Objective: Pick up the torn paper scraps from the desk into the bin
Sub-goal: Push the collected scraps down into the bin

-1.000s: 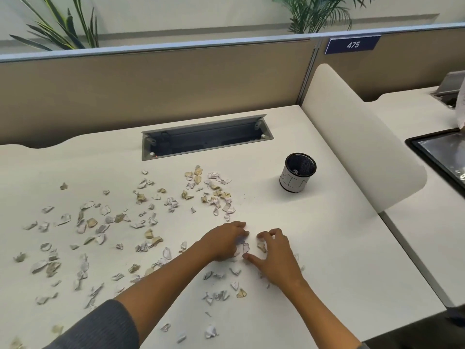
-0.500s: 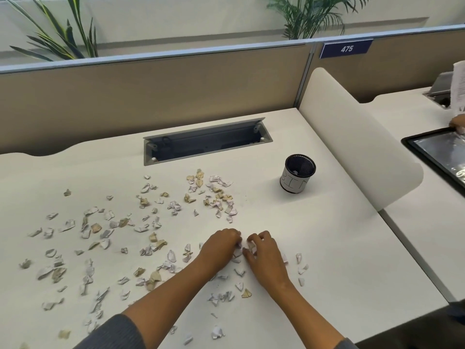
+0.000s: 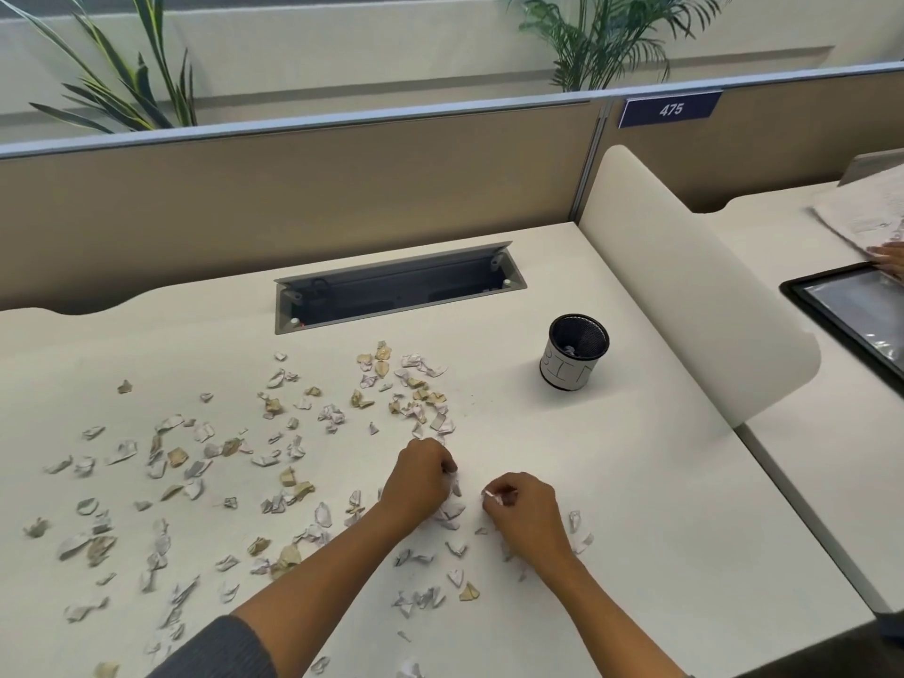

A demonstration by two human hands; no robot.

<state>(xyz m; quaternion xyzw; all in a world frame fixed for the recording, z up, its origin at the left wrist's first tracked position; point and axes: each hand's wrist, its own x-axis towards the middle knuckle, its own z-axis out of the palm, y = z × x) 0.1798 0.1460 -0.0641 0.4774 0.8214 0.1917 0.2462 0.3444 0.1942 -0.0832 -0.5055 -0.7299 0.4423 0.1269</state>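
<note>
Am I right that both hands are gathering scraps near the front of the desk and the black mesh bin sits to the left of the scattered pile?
Not quite. The head view shows the bin to the right of the paper scraps, beside the curved divider. The rest holds: the left hand and right hand both gather scraps near the desk's front.

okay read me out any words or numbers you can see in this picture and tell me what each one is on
"475": white digits on the dark blue sign fixed to the top of the partition.
"BIN": hand-drawn letters on the white band around the small black mesh bin; the last letter is partly turned out of sight.
Printed sheets on the neighbouring desk at right: too blurred to read.
Torn paper scraps: any print is too small to read.
</note>
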